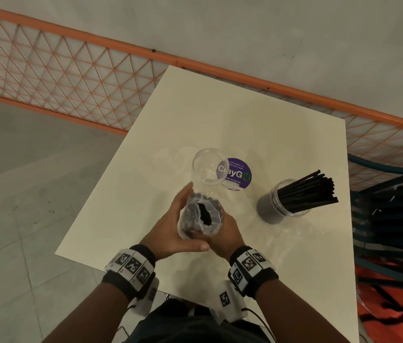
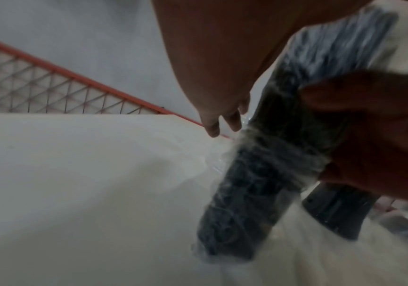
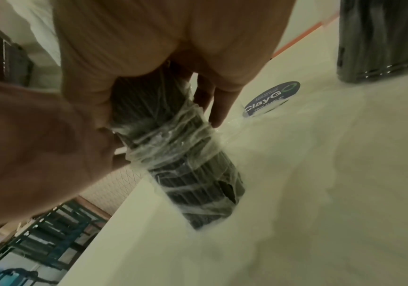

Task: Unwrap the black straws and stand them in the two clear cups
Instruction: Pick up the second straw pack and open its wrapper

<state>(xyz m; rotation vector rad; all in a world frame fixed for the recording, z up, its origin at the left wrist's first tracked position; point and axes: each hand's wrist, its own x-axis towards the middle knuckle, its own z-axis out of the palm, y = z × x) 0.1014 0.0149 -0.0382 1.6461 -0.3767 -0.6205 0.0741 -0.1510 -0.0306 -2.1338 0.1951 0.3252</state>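
A bundle of black straws (image 1: 201,215) in crinkled clear plastic wrap stands upright on the cream table (image 1: 257,125), near its front edge. My left hand (image 1: 173,229) grips it from the left, thumb across the near side. My right hand (image 1: 225,236) holds its right side, fingers mostly hidden. The wrap gapes at the top, showing black straw ends. In the wrist views the wrapped bundle (image 2: 259,183) (image 3: 186,164) has plastic bunched in a band round its middle. An empty clear cup (image 1: 208,167) stands just beyond. A second clear cup (image 1: 292,199) to the right holds several loose black straws.
A round purple sticker (image 1: 239,174) lies on the table behind the empty cup. An orange mesh fence (image 1: 71,78) runs behind the table. Dark stacked chair frames (image 1: 393,219) and something orange (image 1: 393,305) sit off the table's right edge.
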